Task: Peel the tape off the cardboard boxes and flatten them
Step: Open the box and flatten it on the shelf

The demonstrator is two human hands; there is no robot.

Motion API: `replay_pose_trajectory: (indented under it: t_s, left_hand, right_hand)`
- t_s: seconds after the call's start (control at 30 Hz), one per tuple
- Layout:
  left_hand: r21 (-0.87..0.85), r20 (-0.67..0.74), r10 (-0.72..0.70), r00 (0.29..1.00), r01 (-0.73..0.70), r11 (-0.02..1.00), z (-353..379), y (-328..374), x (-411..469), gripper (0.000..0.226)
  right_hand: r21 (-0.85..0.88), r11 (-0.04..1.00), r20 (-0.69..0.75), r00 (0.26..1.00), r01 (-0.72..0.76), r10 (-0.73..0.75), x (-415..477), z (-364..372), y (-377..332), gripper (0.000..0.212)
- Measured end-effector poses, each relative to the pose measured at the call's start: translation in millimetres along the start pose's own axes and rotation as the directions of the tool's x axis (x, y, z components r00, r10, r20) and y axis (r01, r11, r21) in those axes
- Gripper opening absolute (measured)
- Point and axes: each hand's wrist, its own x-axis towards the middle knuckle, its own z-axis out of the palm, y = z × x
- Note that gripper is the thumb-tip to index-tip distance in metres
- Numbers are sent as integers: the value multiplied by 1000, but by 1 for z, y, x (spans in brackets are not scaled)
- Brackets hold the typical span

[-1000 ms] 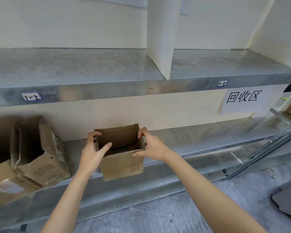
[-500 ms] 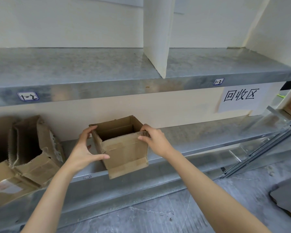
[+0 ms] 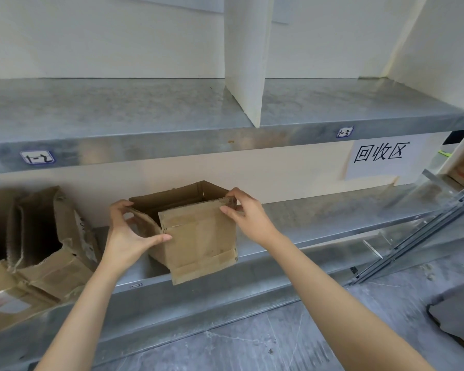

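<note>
Since a second ago the small cardboard box [image 3: 198, 231] has swung a corner toward the camera; the left hand [image 3: 129, 236] now clasps its left wall and the right hand [image 3: 248, 214] pinches the right top corner. It stands open-topped on the lower shelf [image 3: 319, 218], so flattening seems in hand: next, push opposite corners together to collapse it.

paper sign [image 3: 378, 159] on wall [image 3: 279, 172] 回收区, left label [image 3: 37, 157] on upper shelf [image 3: 172, 148] edge 1-2, right label [image 3: 344, 132] 1-3
</note>
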Motion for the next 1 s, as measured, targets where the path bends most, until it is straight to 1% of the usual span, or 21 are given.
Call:
replay_pose_trajectory:
  t_s: [0.07,0.17,0.23,0.33,0.47,0.57,0.67,0.77,0.83,0.93,1.0]
  left_hand:
    - [-31,20,-39,999,40,999,-1,2,0,109]
    - [-75,61,-51,997,55,996,-3,7,0,103]
    - [-90,86,-34,996,42,995,-6,8,2,105]
    - [-94,93,9,996,-1,996,-7,5,4,112]
    - [-96,16,24,1000,-23,995,-2,2,1,109]
    - [-123,-63,-5,998,-3,992,1,-4,1,115]
    - [-119,-136,-56,989,40,992,3,-9,4,121]
    - [-86,-162,-71,984,58,995,6,-8,6,120]
    - [-80,-155,-93,984,81,993,9,-9,10,122]
    - [-91,-114,-151,982,141,986,10,-10,13,125]
    - [-108,-98,-186,978,175,979,11,-9,14,122]
  right_hand:
    - [18,999,18,999,-37,37,2,-4,2,25]
    - [22,997,36,997,-75,75,4,-9,4,36]
    - [52,995,7,996,-86,86,7,-9,5,39]
    - [111,991,-27,997,-72,75,10,-6,8,39]
    - [219,974,33,998,-60,54,8,0,5,41]
    - [257,966,51,998,-38,26,8,2,3,45]
    - [295,950,84,993,-101,80,9,0,-3,55]
    - [276,952,149,984,-134,95,9,0,-3,75]
    - [266,954,175,980,-143,98,9,3,1,85]
    - [193,972,117,987,-134,113,10,9,8,93]
    - [189,970,84,986,-155,141,10,14,11,93]
